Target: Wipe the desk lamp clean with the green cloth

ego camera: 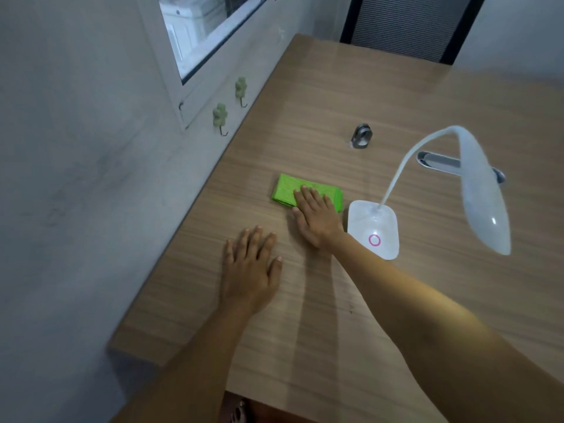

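Observation:
A folded green cloth (288,190) lies flat on the wooden desk (320,96). My right hand (317,216) rests palm down with spread fingers, its fingertips on the cloth's near right part. To the right of that hand stands a white desk lamp (374,227) with a pink ring on its base, a curved neck and a long head hanging over the desk's right side. My left hand (251,267) lies flat on the bare desk, nearer to me and apart from the cloth.
A small metal clip-like object (361,135) sits beyond the lamp. A grey oblong object (439,163) lies partly hidden behind the lamp head. The wall with two green hooks (220,116) runs along the desk's left edge. A dark chair (406,22) stands at the far end.

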A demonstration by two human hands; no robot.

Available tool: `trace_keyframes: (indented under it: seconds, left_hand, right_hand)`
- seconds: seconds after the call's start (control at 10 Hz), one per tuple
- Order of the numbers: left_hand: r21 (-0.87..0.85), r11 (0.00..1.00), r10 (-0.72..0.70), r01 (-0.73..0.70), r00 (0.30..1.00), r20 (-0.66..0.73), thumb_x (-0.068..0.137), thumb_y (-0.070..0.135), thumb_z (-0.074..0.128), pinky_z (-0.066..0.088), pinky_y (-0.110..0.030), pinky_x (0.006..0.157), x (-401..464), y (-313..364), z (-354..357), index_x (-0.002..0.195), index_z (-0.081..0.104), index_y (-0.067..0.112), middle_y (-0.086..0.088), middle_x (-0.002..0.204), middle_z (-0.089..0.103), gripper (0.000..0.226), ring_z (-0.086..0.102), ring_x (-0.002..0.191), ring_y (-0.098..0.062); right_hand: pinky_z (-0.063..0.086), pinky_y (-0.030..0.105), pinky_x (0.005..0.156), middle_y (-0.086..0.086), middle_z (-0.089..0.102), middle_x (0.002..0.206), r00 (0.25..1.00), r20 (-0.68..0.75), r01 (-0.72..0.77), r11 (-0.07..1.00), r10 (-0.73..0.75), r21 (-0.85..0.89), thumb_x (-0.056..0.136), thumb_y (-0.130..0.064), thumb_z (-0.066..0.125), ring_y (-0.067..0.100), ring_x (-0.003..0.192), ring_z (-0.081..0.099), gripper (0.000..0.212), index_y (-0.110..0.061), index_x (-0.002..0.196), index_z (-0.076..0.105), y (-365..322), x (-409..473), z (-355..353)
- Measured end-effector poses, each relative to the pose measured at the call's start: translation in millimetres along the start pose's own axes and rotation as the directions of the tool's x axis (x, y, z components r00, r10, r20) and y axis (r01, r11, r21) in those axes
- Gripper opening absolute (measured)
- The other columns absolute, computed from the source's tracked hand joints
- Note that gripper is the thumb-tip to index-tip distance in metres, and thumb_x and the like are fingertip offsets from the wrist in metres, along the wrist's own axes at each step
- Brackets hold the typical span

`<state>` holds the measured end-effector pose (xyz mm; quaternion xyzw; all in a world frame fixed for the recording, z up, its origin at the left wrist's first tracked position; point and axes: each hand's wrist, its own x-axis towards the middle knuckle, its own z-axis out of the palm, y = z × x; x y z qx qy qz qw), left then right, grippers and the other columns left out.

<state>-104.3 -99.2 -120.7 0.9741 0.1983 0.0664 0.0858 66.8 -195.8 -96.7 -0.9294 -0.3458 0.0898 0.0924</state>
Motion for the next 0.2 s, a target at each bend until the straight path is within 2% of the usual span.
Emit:
trace_keyframes:
  seconds: [0.1,0.2]
  left_hand:
    - [-0.004,1.0,0.009,-0.009,1.0,-0.016,0.088,0.048,0.036,0.018,-0.05,0.112,-0.4,1.6,-1.5,0.138,0.045,0.032,-0.001,0.15,0.043,0.054,0.035,0.141,-0.024]
    - [-0.014,1.0,-0.002,0.002,1.0,-0.019,0.087,0.048,0.035,0.021,-0.051,0.112,-0.6,1.2,-3.6,0.137,0.047,0.031,-0.002,0.149,0.044,0.054,0.037,0.14,-0.025]
  right_hand:
    - [0.0,0.043,0.121,0.002,0.005,0.161,0.997,0.072,-0.018,1.0,0.017,0.015,0.103,-0.037,0.02,0.019,0.149,0.001,0.052,-0.018,0.15,0.01,0.1,1.0,-4.3]
    - [0.001,0.044,0.121,0.003,0.005,0.161,1.0,0.015,-0.012,1.0,0.012,0.028,0.102,-0.039,0.02,0.02,0.149,0.001,0.055,-0.017,0.151,0.008,-7.9,-6.8,-12.9]
